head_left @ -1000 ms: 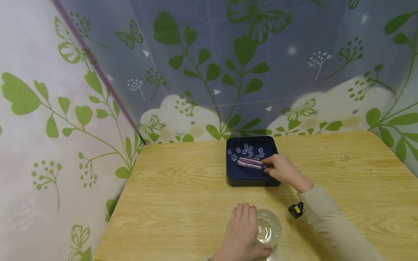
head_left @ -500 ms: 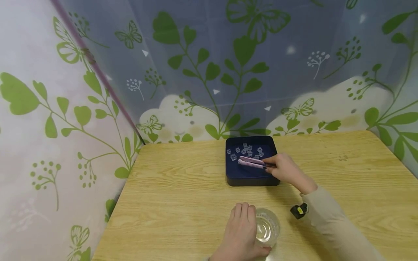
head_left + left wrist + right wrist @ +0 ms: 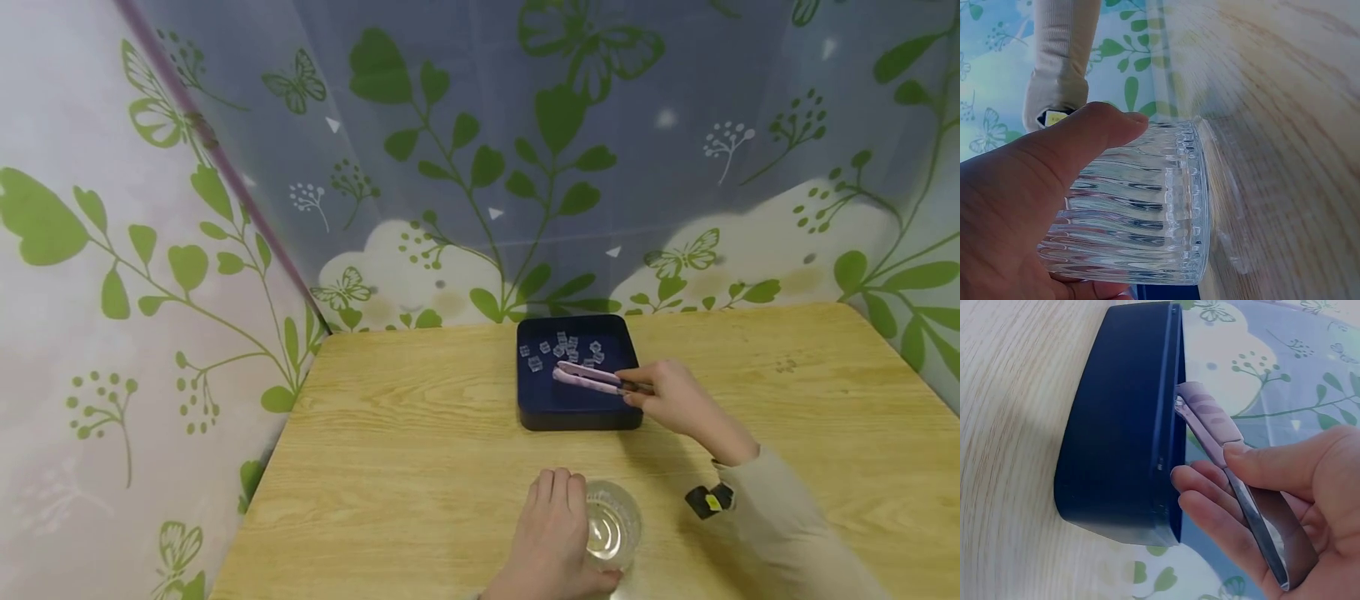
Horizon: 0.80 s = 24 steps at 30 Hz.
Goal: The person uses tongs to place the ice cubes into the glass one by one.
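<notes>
Probably unfinished: right hand (image 3: pixel 675 396) pinches tongs (image 3: pixel 592 384), left hand (image 3: pixel 551 533) grips glass (image 3: pixel 615 533), contents unclear; clear pieces (image 3: pixel 535 364) lie beyond right fingers in tray (image 3: pixel 570 420)

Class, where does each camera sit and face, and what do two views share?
On head, facing forward and down at the table; left hand, right hand, right sleeve show.
On left wrist, facing the glass; left hand, right sleeve show.
On right wrist, facing tongs and box; right hand shows.
Head and right wrist share tongs.

In the left hand (image 3: pixel 551 533), one ribbed glass (image 3: pixel 615 527); in the right hand (image 3: pixel 675 400), one pair of tongs (image 3: pixel 1222 422); beyond its fingertips, one navy tray (image 3: pixel 577 421), roughly a dozen clear pieces (image 3: pixel 572 342).
</notes>
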Motion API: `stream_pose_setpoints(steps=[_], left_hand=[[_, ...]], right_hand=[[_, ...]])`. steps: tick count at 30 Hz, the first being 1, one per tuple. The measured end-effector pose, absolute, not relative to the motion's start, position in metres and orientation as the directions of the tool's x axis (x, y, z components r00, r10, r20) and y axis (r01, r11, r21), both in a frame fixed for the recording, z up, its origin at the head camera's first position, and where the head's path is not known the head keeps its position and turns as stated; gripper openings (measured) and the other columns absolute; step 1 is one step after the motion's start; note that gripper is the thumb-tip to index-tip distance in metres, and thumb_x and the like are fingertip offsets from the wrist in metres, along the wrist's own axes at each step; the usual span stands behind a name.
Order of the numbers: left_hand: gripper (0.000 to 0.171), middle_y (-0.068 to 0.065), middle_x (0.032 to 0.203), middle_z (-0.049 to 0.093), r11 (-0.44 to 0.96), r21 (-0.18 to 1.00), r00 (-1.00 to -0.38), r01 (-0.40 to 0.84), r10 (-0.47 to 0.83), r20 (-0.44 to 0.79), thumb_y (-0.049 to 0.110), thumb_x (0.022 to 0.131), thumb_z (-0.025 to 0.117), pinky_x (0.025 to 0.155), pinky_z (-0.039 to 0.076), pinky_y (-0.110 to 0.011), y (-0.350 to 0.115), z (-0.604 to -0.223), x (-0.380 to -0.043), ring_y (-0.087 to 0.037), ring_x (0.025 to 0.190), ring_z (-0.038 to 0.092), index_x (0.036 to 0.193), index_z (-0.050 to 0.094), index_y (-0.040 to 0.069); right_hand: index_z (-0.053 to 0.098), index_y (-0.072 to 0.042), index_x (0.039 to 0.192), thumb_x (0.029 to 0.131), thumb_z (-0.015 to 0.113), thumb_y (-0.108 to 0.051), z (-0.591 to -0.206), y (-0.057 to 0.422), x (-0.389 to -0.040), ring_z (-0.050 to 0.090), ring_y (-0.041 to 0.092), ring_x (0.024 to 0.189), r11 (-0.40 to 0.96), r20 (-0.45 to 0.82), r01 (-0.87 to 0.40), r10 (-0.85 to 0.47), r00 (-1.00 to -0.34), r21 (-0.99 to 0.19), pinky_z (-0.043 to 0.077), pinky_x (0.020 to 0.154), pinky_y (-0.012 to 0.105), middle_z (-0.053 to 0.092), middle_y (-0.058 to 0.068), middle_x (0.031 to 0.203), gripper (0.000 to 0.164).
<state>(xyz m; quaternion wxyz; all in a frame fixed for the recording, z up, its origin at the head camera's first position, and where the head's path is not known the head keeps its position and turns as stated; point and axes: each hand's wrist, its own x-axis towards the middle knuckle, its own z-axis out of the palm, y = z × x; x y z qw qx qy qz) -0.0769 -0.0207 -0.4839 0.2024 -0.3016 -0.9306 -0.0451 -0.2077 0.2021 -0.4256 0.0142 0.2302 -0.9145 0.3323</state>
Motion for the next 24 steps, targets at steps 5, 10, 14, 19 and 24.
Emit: stream_pose_setpoints(steps=[5, 10, 14, 19, 24], left_hand=[[0.102, -0.002, 0.095, 0.046, 0.813, -0.040, -0.729, 0.581, 0.541, 0.420, 0.077, 0.039, 0.079, 0.083, 0.040, -0.030, -0.020, -0.485, -0.076, -0.018, 0.089, 0.045, 0.108, 0.050, 0.007], [0.101, -0.001, 0.095, 0.045, 0.820, -0.030, -0.738, 0.571, 0.529, 0.420, 0.075, 0.038, 0.080, 0.083, 0.040, -0.030, -0.020, -0.485, -0.076, -0.018, 0.089, 0.044, 0.107, 0.049, 0.008], [0.101, -0.001, 0.095, 0.045, 0.823, -0.024, -0.744, 0.568, 0.526, 0.411, 0.075, 0.038, 0.080, 0.083, 0.040, -0.030, -0.021, -0.485, -0.076, -0.018, 0.089, 0.044, 0.107, 0.049, 0.008], [0.101, -0.001, 0.096, 0.045, 0.825, -0.007, -0.758, 0.565, 0.523, 0.391, 0.075, 0.040, 0.081, 0.085, 0.040, -0.031, -0.021, -0.485, -0.075, -0.018, 0.090, 0.044, 0.108, 0.049, 0.008], [0.101, -0.001, 0.097, 0.045, 0.827, -0.011, -0.762, 0.562, 0.522, 0.383, 0.075, 0.040, 0.081, 0.085, 0.040, -0.030, -0.021, -0.484, -0.075, -0.017, 0.090, 0.043, 0.108, 0.049, 0.008]], right_hand=[[0.065, 0.011, 0.119, 0.087, 0.068, 0.002, -0.417, 0.209, -0.194, 0.054, 0.010, 0.062, 0.673, 0.182, -0.422, -0.400, -0.898, -0.607, 0.041, 0.054, 0.028, 0.072, 0.020, 0.098, 0.033], [0.067, 0.008, 0.119, 0.087, 0.069, 0.000, -0.409, 0.215, -0.181, 0.051, 0.007, 0.061, 0.666, 0.201, -0.441, -0.408, -0.891, -0.601, 0.040, 0.055, 0.027, 0.072, 0.020, 0.101, 0.033], [0.067, 0.008, 0.118, 0.087, 0.070, 0.001, -0.405, 0.220, -0.170, 0.050, 0.004, 0.061, 0.654, 0.222, -0.450, -0.404, -0.887, -0.609, 0.039, 0.053, 0.026, 0.073, 0.019, 0.100, 0.032], [0.067, 0.007, 0.120, 0.086, 0.069, 0.003, -0.402, 0.226, -0.153, 0.048, 0.001, 0.057, 0.623, 0.239, -0.456, -0.402, -0.884, -0.636, 0.037, 0.048, 0.025, 0.074, 0.016, 0.099, 0.034], [0.068, 0.006, 0.119, 0.086, 0.070, 0.003, -0.400, 0.232, -0.134, 0.053, -0.001, 0.062, 0.594, 0.248, -0.467, -0.415, -0.875, -0.655, 0.041, 0.047, 0.024, 0.074, 0.012, 0.097, 0.034]])
